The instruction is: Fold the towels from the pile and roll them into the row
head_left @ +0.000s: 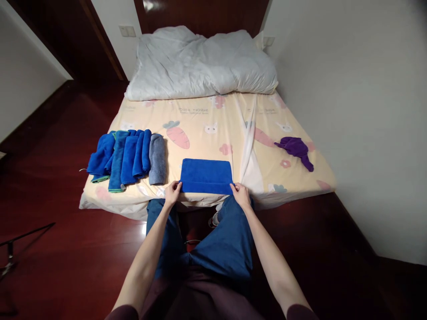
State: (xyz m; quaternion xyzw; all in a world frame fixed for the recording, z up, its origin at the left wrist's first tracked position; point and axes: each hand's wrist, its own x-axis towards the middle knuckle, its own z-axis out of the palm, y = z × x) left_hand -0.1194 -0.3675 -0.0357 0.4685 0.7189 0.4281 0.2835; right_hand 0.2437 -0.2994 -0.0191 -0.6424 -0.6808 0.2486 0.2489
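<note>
A blue towel (206, 171) lies flat on the bed in front of me, its near edge folded over in a strip. My left hand (172, 192) pinches the folded strip at its left end. At the right end, my right hand (240, 194) grips the same strip between thumb and fingers. To the left, several rolled blue towels (129, 155) lie side by side, some with green edging. A grey rolled towel (157, 159) closes that row, nearest to my left hand. Far to the right rests a crumpled purple cloth (295, 150).
The bed's patterned yellow sheet (207, 129) has a raised crease right of the blue towel. A bunched pale quilt (203, 66) covers the head end. A white wall (360, 111) stands at right; a black metal stand (20, 240) is on the floor at left.
</note>
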